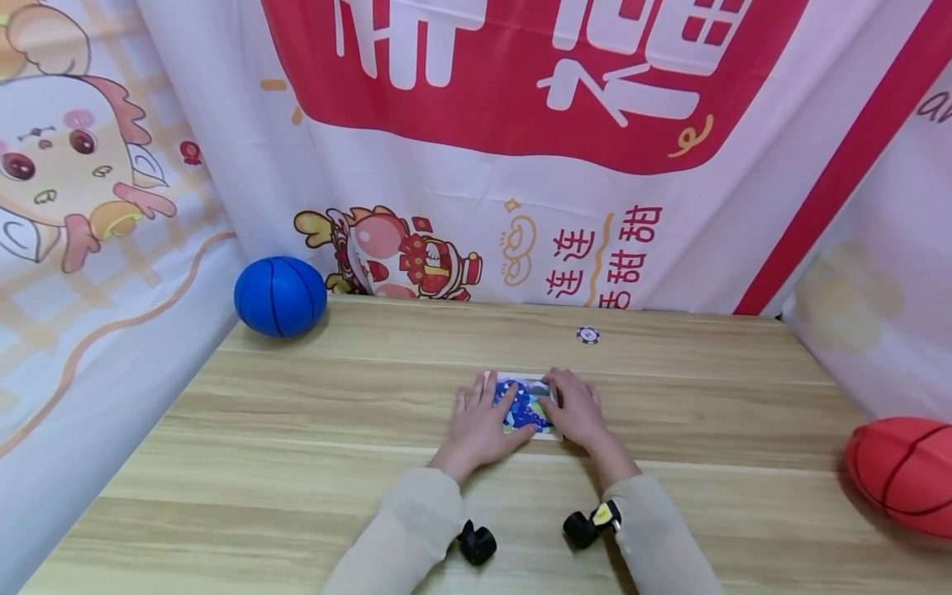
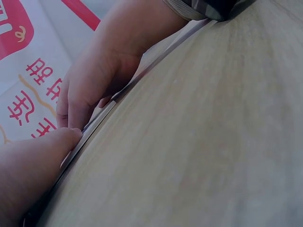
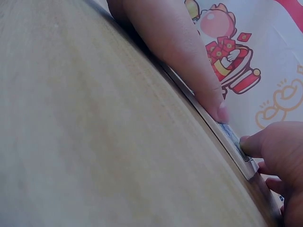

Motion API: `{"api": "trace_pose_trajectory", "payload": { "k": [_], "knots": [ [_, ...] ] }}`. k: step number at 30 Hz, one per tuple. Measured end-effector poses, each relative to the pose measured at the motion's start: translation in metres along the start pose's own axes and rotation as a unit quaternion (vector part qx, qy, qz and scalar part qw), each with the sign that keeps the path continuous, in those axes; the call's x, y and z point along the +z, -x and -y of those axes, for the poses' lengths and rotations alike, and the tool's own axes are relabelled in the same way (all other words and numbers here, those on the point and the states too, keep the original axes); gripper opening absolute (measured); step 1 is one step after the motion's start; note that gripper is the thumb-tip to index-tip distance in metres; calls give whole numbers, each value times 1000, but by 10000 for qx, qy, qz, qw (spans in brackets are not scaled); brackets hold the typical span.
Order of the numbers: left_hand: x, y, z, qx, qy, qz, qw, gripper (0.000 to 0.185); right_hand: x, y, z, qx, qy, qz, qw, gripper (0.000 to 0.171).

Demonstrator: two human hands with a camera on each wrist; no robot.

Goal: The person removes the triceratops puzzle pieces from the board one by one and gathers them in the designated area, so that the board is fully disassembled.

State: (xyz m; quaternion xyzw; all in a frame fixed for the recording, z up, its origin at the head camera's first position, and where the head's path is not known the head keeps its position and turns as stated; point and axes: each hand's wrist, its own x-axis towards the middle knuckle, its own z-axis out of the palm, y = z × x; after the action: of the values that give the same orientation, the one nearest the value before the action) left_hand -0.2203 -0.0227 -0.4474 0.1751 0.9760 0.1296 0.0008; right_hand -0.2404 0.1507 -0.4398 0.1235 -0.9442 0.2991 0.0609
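Note:
A thin rectangular picture panel (image 1: 527,406), blue and green with a pale border, lies flat on the wooden table (image 1: 297,463). My left hand (image 1: 482,423) rests over its left side, fingers stretched out and thumb along the near edge. At the right side, my right hand (image 1: 580,413) holds the panel's edge. In the right wrist view the right thumb (image 3: 258,144) touches the top face while the other fingers curl down past the edge. The left wrist view shows bent right fingers (image 2: 78,101) beside the panel's thin edge. Part of the panel is hidden under both hands.
Behind the hands lies a small round black-and-white chip (image 1: 588,335). A blue ball (image 1: 280,296) stands at the back left corner, and a red ball (image 1: 903,475) at the right. Printed cloth (image 1: 476,182) hangs around the table. Both wrists carry small black cameras.

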Motion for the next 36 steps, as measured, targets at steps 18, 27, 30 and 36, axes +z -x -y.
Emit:
{"api": "trace_pose_trajectory", "payload": {
  "k": [18, 27, 30, 36],
  "knots": [
    [-2, 2, -4, -112, -60, 27, 9999, 77, -2, -1, 1, 72, -109, 51, 9999, 31],
    [-4, 3, -4, -84, -8, 85, 9999, 77, -3, 0, 1, -9, -189, -74, 9998, 30],
    [-4, 3, -4, -94, 1, 96, 9999, 77, -3, 0, 1, -38, -177, -72, 9998, 30],
    [-4, 3, -5, -149, 13, 129, 9998, 77, -3, 0, 1, -9, -161, -25, 9999, 30]
  ]
}}
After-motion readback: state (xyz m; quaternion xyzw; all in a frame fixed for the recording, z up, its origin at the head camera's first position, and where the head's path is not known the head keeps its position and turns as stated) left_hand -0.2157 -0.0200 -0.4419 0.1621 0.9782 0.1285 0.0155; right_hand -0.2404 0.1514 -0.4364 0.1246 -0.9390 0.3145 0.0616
